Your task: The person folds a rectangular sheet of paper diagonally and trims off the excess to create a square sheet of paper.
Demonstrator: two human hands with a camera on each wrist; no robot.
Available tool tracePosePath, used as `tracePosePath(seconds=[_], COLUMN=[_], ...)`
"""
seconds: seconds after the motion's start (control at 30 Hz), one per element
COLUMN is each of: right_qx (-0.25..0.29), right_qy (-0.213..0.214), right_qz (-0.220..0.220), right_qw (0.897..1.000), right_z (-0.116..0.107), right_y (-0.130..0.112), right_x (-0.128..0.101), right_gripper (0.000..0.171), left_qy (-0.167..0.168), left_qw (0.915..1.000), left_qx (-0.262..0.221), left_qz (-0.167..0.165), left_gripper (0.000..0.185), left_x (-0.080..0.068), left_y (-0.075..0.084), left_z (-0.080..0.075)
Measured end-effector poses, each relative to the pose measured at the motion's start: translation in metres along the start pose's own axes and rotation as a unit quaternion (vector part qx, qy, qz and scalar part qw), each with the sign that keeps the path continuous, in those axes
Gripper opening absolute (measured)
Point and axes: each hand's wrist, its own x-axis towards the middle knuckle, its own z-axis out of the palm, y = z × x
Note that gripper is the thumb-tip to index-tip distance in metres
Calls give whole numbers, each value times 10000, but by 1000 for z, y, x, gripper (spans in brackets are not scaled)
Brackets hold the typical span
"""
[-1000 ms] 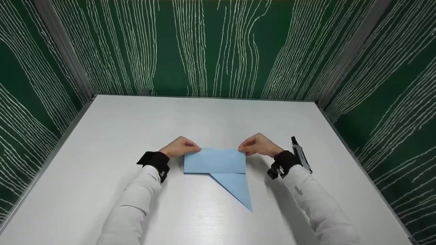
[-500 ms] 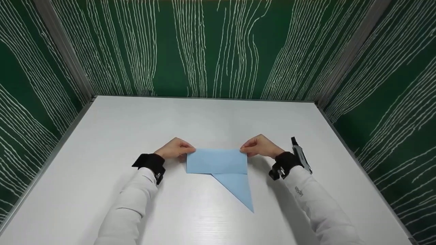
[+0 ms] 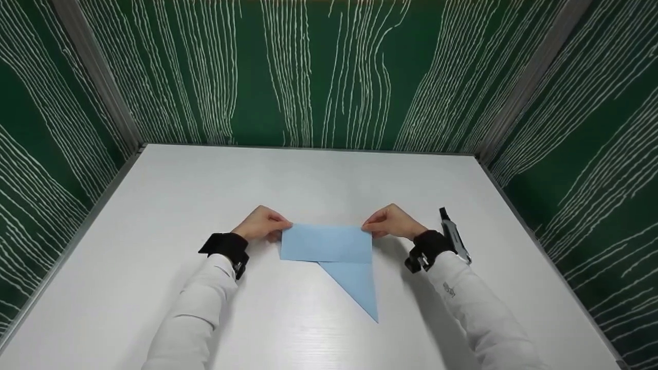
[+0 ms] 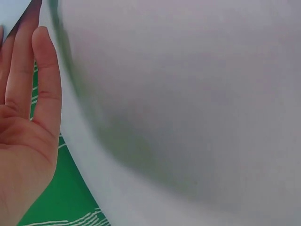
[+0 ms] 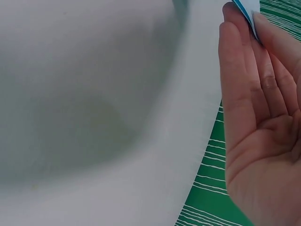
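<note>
Holding the blue paper (image 3: 327, 243) at both ends of its far edge, I find it near the middle of the surface (image 3: 205, 190), its far edge running roughly parallel to the surface's far edge. My left hand (image 3: 263, 224) pinches the far left corner; my right hand (image 3: 395, 222) pinches the far right one, thumb against fingers in the right wrist view. In the left wrist view the pinch is cut off by the frame.

The spread grip appears chosen to keep that edge straight and both layers level. Below the folded band, a pointed flap (image 3: 357, 288) extends on the right side toward the near edge of the surface; no finger touches it, so I judge it the part least controlled. Whether the paper's lower part rests flat, I cannot tell.

Noted nearby: a slim grey and black tool (image 3: 455, 236) toward the right edge of the surface, beyond my right sleeve (image 3: 480, 313), partly hidden by the right wristband (image 3: 431, 247). Its type is unclear. It lies apart from the paper and does not obstruct it, though my right forearm bars direct reach.
</note>
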Motion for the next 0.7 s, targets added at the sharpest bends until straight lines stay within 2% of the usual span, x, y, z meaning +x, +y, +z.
tracePosePath(seconds=[0.1,0.17,0.37,0.43,0.53,0.7], right_qx=[-56,-82,-132,-121,-89,-47], right_qy=[101,173,245,243,269,341], right_qz=[-13,-30,-63,-61,-16,135], right_qw=[9999,9998,9996,9996,9996,9993], right_z=[1,2,2,2,5,10], right_y=[-1,0,2,2,2,6], right_x=[-1,0,1,1,1,4], right_gripper=[26,26,27,27,25,23], left_qy=[242,273,-138,-184,1,648], left_qw=[9996,9995,9996,9993,9994,9976], left_qx=[-73,-40,-179,-256,-243,2], left_qz=[-160,-159,-154,-197,-228,-263], left_gripper=[26,26,29,30,29,21], left_x=[-1,-2,0,-1,-2,-2], left_y=[0,-1,-3,-3,-1,1], left_z=[0,-1,-4,-3,-1,6])
